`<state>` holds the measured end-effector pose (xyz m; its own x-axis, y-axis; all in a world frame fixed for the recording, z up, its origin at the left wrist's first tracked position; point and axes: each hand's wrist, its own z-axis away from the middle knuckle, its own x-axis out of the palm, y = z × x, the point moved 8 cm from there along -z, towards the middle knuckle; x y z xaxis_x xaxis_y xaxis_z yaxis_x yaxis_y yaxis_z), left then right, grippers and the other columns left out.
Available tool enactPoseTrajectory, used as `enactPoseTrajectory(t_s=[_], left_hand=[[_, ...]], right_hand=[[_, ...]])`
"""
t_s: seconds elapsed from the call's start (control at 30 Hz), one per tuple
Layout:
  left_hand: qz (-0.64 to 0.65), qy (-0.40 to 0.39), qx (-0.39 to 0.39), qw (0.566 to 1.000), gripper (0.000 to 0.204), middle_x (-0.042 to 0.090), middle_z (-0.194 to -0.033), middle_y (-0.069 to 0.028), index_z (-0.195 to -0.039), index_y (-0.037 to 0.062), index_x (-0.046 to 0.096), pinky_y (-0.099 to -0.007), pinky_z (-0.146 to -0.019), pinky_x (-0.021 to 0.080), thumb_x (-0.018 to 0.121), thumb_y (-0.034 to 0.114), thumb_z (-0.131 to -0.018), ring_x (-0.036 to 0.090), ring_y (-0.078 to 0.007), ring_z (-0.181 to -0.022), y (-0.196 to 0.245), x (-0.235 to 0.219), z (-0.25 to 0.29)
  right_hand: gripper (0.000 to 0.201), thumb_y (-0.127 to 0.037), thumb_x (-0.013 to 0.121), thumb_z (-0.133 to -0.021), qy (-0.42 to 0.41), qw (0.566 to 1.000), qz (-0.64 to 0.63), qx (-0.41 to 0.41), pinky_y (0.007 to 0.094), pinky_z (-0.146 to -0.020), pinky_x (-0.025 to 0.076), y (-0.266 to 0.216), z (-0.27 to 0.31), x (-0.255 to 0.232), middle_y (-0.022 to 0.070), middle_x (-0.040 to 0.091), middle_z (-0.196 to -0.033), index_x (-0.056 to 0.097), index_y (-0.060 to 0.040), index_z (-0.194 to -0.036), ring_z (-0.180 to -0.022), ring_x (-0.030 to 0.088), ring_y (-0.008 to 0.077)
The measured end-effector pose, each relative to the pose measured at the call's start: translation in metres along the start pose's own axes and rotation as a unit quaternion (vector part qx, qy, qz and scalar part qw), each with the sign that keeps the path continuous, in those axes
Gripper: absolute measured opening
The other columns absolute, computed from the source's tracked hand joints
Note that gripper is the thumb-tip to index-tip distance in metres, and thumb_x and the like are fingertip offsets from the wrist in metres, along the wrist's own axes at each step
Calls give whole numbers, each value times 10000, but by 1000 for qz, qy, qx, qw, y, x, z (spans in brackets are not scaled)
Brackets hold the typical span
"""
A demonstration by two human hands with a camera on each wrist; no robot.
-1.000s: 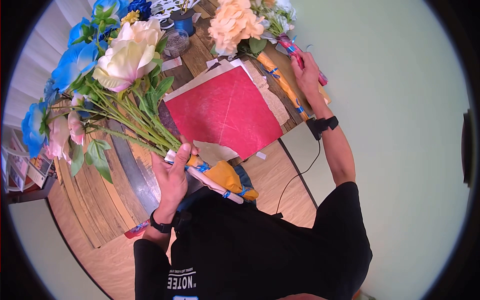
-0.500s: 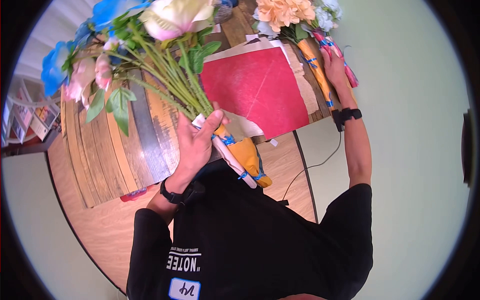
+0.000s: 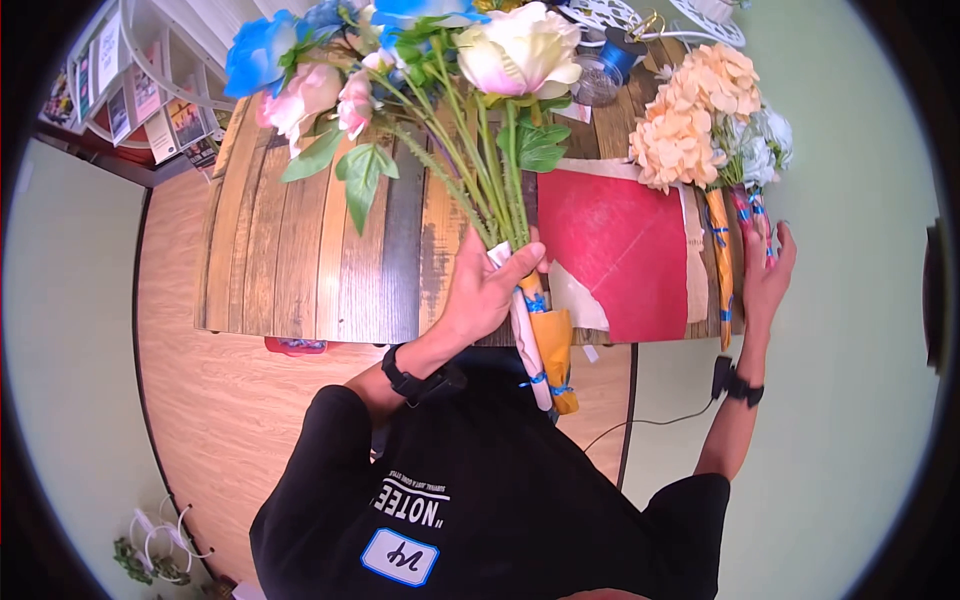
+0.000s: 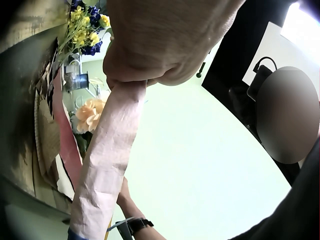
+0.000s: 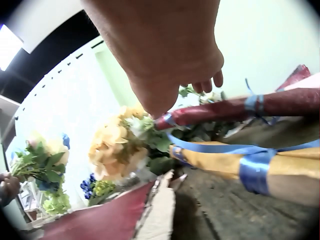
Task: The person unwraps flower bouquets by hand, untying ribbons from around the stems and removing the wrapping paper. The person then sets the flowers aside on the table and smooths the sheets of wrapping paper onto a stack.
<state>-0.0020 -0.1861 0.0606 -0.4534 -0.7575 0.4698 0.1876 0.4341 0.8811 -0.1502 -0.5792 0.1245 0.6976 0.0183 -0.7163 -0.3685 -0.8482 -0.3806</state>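
My left hand (image 3: 485, 290) grips two bunches of artificial flowers by their stems, the thumb lying across them. One bunch has pale pink paper (image 4: 112, 150) round its stems, the other yellow paper (image 3: 552, 345), both tied with blue ribbon. A large white rose (image 3: 520, 52) and blue and pink blooms fan out above that hand. At the table's right end, my right hand (image 3: 765, 285) has its fingers spread beside a red-wrapped bouquet (image 5: 220, 111) with pale blue flowers (image 3: 760, 155). Alongside lies a bouquet in orange-yellow paper (image 3: 720, 260) with peach hydrangeas (image 3: 690, 120).
A red sheet (image 3: 625, 240) lies over torn brown paper on the plank-topped table (image 3: 300, 240). Behind it stand a spool of blue ribbon (image 3: 622, 55) and a clear round container (image 3: 597, 85). A green wall (image 3: 850, 300) rises close on the right.
My right hand has loosened from the red-wrapped bouquet, which lies beside the orange-yellow one. The left hand keeps its hold on the flowers. The head view has turned and shifted.
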Motion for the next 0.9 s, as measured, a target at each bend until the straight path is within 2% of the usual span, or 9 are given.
enactPoseTrajectory(t_s=[0.1, 0.2, 0.23, 0.27, 0.3, 0.37, 0.6, 0.67, 0.9], left_hand=[[11, 30, 25, 999, 295, 610, -993, -82, -1201, 21, 446, -312, -767, 575, 634, 16, -973, 661, -165, -850, 18, -17, 0], [-34, 36, 56, 997, 278, 608, -1028, -98, -1221, 2, 481, -373, -807, 594, 622, 17, -981, 661, -190, -859, 31, -25, -1], [-33, 24, 50, 998, 278, 608, -1028, -98, -1221, 2, 481, -373, -807, 594, 622, 17, -981, 661, -190, -859, 30, -21, -2], [-49, 40, 58, 996, 300, 613, -1014, -92, -1222, 2, 466, -348, -790, 587, 634, 13, -973, 667, -182, -853, 32, -20, -2], [-65, 55, 67, 994, 323, 618, -999, -86, -1223, 1, 451, -323, -773, 580, 646, 8, -965, 673, -174, -847, 33, -20, -2], [-76, 61, 66, 993, 308, 623, -1004, -88, -1214, 0, 464, -329, -778, 585, 645, 5, -965, 675, -176, -848, 33, -20, 0], [-113, 88, 85, 986, 217, 642, -978, -91, -1153, -17, 517, -355, -810, 600, 636, 46, -983, 687, -186, -846, 48, -37, 6], [-121, 98, 79, 985, 212, 655, -1001, -110, -1148, -24, 519, -371, -828, 599, 627, 78, -996, 691, -194, -851, 49, -46, 6], [-101, 111, 87, 985, 389, 664, -1135, -177, -1326, -26, 448, -397, -908, 578, 604, 166, -1026, 696, -268, -1040, 57, -81, 6]], right_hand=[[444, -200, 659, -976, -118, 974, -183, 55, 356, -1031, 458, -59, 41, -2, 139, 623, -1308, 570, 3, -1361, -1193, 609, 246], [448, -128, 757, -863, -293, 916, -274, 0, 370, -1004, 494, -160, 102, 31, 122, 655, -1228, 619, -27, -1277, -1155, 626, 253], [433, -149, 743, -884, -295, 884, -360, -42, 375, -979, 502, -187, 121, 47, 131, 659, -1205, 614, -28, -1280, -1124, 638, 245], [450, -210, 735, -906, -367, 841, -394, 53, 375, -973, 498, -208, 143, 69, 161, 651, -1191, 600, -24, -1293, -1121, 639, 246], [446, -294, 721, -931, -327, 847, -418, -41, 371, -861, 525, -229, 158, 85, 179, 676, -1053, 595, -2, -1243, -979, 676, 253], [372, -283, 710, -956, -488, 751, -436, 84, 311, -755, 517, -261, 178, 107, 86, 655, -933, 593, 4, -1162, -821, 624, 142], [373, -346, 670, -986, -380, 768, -511, 74, 307, -626, 478, -288, 196, 117, 55, 617, -780, 585, 6, -1075, -709, 572, 102], [432, -400, 648, -989, -395, 747, -525, 101, 382, -601, 469, -295, 194, 115, 162, 609, -718, 552, 22, -998, -645, 620, 233], [406, -376, 562, -1039, -360, 775, -508, 105, 380, -576, 472, -303, 192, 133, 138, 626, -713, 572, 15, -935, -613, 625, 219]])
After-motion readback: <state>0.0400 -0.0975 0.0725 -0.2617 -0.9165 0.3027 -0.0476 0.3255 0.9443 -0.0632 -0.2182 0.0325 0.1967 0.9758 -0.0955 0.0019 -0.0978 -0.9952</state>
